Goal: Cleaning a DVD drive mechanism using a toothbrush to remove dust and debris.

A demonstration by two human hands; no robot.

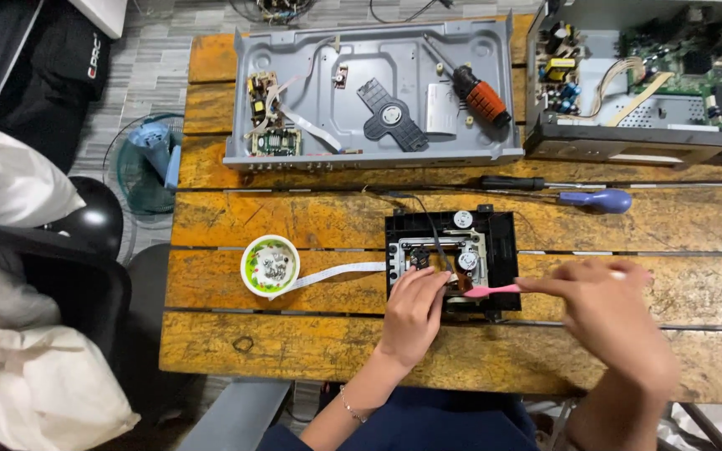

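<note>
A black disc-drive mechanism (453, 260) sits near the middle of a worn wooden table (294, 221), seen from above. The left hand (414, 311) rests on the mechanism's near edge, fingers curled against its metal centre; whether it pinches anything cannot be told. The right hand (607, 309), just right of the mechanism, is closed around a thin pink tool (493, 290) whose tip reaches the mechanism's near side beside the left fingers. A white ribbon cable (336, 273) runs left from the mechanism to a small white bowl of screws (270, 266). Beyond the mechanism lies an opened grey metal chassis (373, 92) with a red-handled screwdriver (480, 93) lying inside. To the right of that chassis stands a second opened device with circuit boards (645, 75). Between the mechanism and the chassis, slightly right, lies a blue-handled screwdriver (595, 200).
</note>
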